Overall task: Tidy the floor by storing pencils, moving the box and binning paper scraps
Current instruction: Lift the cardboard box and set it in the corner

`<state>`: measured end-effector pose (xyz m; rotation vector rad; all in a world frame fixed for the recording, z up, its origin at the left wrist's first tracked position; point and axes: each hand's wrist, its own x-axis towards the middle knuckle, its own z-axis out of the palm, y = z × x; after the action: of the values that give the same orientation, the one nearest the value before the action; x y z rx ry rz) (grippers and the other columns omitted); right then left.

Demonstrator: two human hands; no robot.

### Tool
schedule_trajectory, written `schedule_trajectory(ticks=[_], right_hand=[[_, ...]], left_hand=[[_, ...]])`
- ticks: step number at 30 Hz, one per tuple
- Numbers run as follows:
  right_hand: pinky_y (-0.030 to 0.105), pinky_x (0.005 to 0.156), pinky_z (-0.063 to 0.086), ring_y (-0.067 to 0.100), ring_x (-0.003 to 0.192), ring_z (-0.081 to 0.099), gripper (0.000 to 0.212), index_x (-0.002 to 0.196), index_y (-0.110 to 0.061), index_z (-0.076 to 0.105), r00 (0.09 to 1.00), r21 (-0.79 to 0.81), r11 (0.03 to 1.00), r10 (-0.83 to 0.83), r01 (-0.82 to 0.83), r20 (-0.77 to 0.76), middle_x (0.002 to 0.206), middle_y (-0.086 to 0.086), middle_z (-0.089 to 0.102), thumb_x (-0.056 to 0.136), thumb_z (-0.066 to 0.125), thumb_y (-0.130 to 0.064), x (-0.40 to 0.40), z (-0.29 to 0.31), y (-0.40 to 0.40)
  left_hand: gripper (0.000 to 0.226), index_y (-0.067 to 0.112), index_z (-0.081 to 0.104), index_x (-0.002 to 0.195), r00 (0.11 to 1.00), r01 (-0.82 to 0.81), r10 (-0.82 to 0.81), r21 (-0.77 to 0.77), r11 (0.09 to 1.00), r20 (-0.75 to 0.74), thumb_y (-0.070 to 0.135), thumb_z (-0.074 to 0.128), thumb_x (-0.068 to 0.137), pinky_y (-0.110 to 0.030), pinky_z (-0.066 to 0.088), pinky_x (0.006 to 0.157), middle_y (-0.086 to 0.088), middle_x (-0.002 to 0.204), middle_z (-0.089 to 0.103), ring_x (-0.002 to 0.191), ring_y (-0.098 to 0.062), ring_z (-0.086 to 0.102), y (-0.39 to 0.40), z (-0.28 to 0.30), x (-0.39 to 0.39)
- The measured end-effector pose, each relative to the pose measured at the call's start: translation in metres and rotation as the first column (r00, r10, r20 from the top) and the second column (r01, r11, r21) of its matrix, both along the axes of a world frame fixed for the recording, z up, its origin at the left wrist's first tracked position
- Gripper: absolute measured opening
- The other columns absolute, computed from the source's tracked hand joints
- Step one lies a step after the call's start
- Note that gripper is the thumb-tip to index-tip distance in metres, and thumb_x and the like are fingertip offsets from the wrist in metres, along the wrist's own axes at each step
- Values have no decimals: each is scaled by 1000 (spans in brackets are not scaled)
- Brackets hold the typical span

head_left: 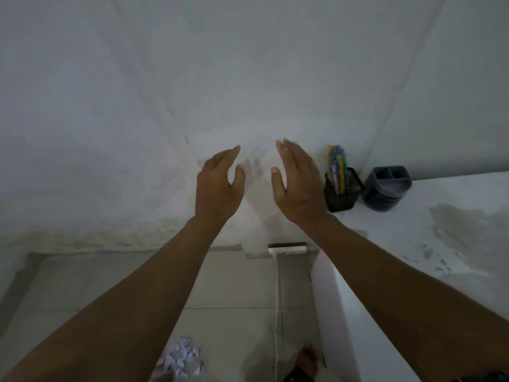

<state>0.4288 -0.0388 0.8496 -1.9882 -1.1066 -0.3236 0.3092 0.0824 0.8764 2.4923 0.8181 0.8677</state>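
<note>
My left hand (217, 186) and my right hand (297, 183) are raised in front of the white wall, palms facing each other, fingers apart, nothing held. On the white ledge to the right stands a black mesh holder (341, 194) with several coloured pencils (337, 168) upright in it. Beside it sits a dark grey compartment box (387, 188). A heap of white and pale purple paper scraps (181, 359) lies on the tiled floor at the bottom, between my forearms.
A white ledge (454, 235) with stained patches fills the right side. A thin white cord (276, 312) hangs down to the floor beside it. My foot (305, 359) stands on the tiles. The wall is close ahead.
</note>
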Motion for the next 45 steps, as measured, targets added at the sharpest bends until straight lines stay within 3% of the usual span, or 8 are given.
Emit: schedule_trajectory(ticks=[5, 16, 26, 35, 41, 45], right_hand=[[45, 114, 32, 20, 142, 35, 50, 145, -15, 42, 989, -90, 986, 142, -139, 30, 150, 5, 43, 98, 48, -31, -70, 11, 51], [44, 110, 38, 19, 134, 44, 45, 138, -16, 49, 920, -134, 912, 392, -388, 6, 142, 3, 51, 97, 48, -35, -278, 7, 147], [42, 107, 39, 24, 128, 50, 43, 134, -10, 54, 764, -203, 744, 645, -637, -33, 136, 8, 56, 96, 51, -29, -425, -15, 205], [41, 105, 41, 22, 124, 50, 41, 133, -13, 51, 668, -236, 636, 739, -735, -90, 133, 4, 56, 96, 49, -32, -515, -38, 240], [44, 102, 44, 24, 123, 52, 42, 133, -11, 52, 690, -264, 646, 712, -716, -128, 131, 7, 58, 96, 48, -31, -570, -59, 247], [44, 102, 44, 25, 122, 53, 42, 132, -9, 53, 777, -289, 725, 614, -625, -141, 130, 9, 58, 96, 48, -30, -613, -76, 241]], left_hand=[[42, 12, 58, 135, 991, -130, 131, 76, 989, -13, 24, 58, 95, -47, 46, 103, -10, 134, 61, 126, -26, 54, 33, 11, -91], [41, 13, 61, 132, 925, -369, 373, 60, 928, -74, 29, 61, 94, -50, 44, 103, -8, 135, 60, 127, -24, 52, 95, 12, -340], [42, 15, 59, 132, 773, -627, 616, -31, 779, -154, 31, 61, 93, -51, 45, 101, -8, 133, 60, 124, -25, 52, 102, -19, -510], [44, 18, 57, 135, 646, -758, 731, -74, 648, -220, 34, 59, 94, -50, 43, 103, -6, 134, 59, 126, -23, 50, 99, -42, -604], [45, 18, 56, 136, 671, -734, 689, -118, 669, -272, 35, 58, 95, -51, 42, 104, -7, 136, 58, 127, -24, 50, 108, -68, -661], [45, 17, 57, 136, 750, -649, 596, -145, 747, -288, 34, 60, 95, -51, 43, 103, -7, 135, 59, 126, -24, 51, 119, -85, -706]])
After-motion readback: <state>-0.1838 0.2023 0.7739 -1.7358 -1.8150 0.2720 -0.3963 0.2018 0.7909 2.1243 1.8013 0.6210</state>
